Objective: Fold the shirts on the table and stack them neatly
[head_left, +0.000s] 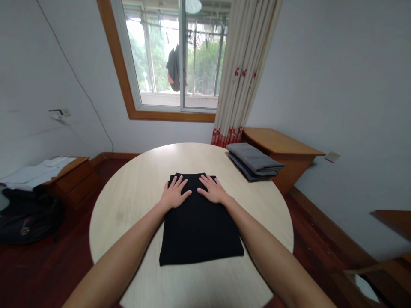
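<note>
A black garment, folded into a rough rectangle, lies flat on the round pale wooden table. Its exact kind does not show. My left hand rests palm down on its far left corner, fingers spread. On the far right corner my right hand lies flat in the same way, its fingers apart. Both forearms reach forward along the sides of the cloth. Neither hand grips anything. The far corners of the garment are partly hidden under my fingers.
A stack of folded grey and dark cloths sits at the table's far right edge. Behind it stand a wooden desk and a curtain beside the window. At left are a wooden cabinet and a black bag.
</note>
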{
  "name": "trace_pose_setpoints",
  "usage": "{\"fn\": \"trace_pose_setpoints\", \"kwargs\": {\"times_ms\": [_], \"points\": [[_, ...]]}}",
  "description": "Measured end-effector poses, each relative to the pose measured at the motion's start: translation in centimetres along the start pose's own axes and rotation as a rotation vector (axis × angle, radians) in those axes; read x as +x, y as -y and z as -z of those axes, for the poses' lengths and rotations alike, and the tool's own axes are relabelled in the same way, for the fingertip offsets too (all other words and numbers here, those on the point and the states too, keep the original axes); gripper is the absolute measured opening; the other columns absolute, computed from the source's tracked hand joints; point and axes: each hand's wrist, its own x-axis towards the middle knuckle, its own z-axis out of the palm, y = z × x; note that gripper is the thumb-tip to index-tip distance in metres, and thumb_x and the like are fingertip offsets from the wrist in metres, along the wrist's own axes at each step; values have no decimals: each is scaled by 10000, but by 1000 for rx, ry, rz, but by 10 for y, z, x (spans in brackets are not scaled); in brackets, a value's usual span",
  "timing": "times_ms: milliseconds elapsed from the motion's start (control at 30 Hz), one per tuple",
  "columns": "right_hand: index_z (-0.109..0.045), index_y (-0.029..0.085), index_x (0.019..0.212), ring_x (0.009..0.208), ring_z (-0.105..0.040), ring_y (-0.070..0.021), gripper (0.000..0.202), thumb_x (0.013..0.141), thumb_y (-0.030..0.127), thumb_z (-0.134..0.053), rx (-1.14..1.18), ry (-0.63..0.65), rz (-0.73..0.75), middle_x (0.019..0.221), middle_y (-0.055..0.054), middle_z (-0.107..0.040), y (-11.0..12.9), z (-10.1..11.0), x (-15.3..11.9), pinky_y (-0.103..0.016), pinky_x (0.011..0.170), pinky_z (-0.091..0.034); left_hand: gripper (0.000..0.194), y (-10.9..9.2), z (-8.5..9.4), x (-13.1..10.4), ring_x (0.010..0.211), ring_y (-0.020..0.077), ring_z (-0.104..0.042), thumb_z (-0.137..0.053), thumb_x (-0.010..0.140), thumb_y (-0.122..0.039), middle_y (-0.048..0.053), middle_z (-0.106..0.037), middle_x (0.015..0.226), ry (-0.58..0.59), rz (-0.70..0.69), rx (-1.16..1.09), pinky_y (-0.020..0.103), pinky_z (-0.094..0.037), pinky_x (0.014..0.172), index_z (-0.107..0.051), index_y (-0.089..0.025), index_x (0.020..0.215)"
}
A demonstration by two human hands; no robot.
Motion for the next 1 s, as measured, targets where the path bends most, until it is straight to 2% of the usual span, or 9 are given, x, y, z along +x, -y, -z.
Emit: {"fn": "trace_pose_setpoints", "kwargs": {"times_ms": [167, 333, 433, 533, 600, 667, 833, 900, 1000], "points": [[-289, 237, 1572, 1530, -168, -295, 699, 982, 599, -392, 9, -43, -144, 1644, -101, -228, -25, 2, 2, -568, 1212, -114, 739, 11, 8, 0, 1540, 340, -56, -351, 931, -673, 73, -129, 1667, 23, 70, -11, 644, -78, 1183, -335, -274, 1554], [-374, 174, 1530, 1501, -263, -296, 658, 992, 551, -402, 5, -99, -196, 1608, -146, -318, -32, 5, -1, -543, 1207, -158, 726, 23, 14, -4, 1520, 377, -156, -378, 926, -659, 107, -175, 1657, -1, 131, -19, 662, -114, 1164, -371, -267, 1536], [-455, 143, 1475, 1419, -410, -307, 612, 966, 481, -492, -29, -185, -178, 1524, -184, -454, -33, 14, -9, -461, 1158, -297, 711, 28, 18, -13, 1485, 419, -243, -441, 903, -642, 160, -277, 1624, -46, 185, 25, 656, -196, 1135, -442, -249, 1495], [-512, 141, 1414, 1225, -583, -328, 596, 902, 435, -591, -43, -201, -216, 1344, -200, -615, -33, 28, -20, -412, 994, -444, 721, 28, 22, -23, 1303, 460, -502, -568, 817, -653, 240, -526, 1447, -50, 258, 64, 583, -387, 1017, -554, -230, 1401], [-559, 141, 1340, 1077, -650, -333, 570, 859, 437, -635, -15, -158, -306, 1206, -196, -683, -34, 34, -26, -393, 858, -484, 650, 29, 23, -27, 1106, 423, -642, -639, 772, -620, 229, -671, 1241, -34, 246, 24, 484, -481, 878, -632, -230, 1291], [-615, 137, 1221, 949, -679, -316, 506, 797, 399, -695, 42, -101, -373, 1083, -180, -717, -34, 35, -31, -357, 746, -481, 504, 31, 23, -30, 946, 367, -697, -705, 733, -530, 178, -741, 1055, -17, 188, -55, 392, -500, 748, -687, -234, 1140], [-642, 184, 931, 633, -627, -198, 335, 612, 103, -702, 283, -46, -335, 756, -42, -699, -41, 22, -33, -266, 555, -403, 315, 39, 18, -34, 644, 263, -686, -766, 619, -295, 81, -737, 777, 9, 112, -169, 292, -434, 533, -685, -232, 917], [-625, 203, 863, 596, -592, -170, 323, 577, 59, -669, 320, -80, -285, 720, -9, -673, -44, 18, -32, -246, 527, -376, 310, 40, 18, -35, 592, 246, -668, -762, 595, -240, 58, -719, 736, 10, 101, -191, 284, -419, 502, -672, -232, 891], [-618, 208, 882, 635, -589, -169, 314, 604, 66, -647, 257, -85, -247, 762, -11, -675, -45, 18, -29, -242, 545, -382, 295, 37, 17, -33, 650, 256, -677, -741, 603, -181, 54, -715, 763, -3, 103, -202, 291, -436, 541, -661, -238, 881]]}}
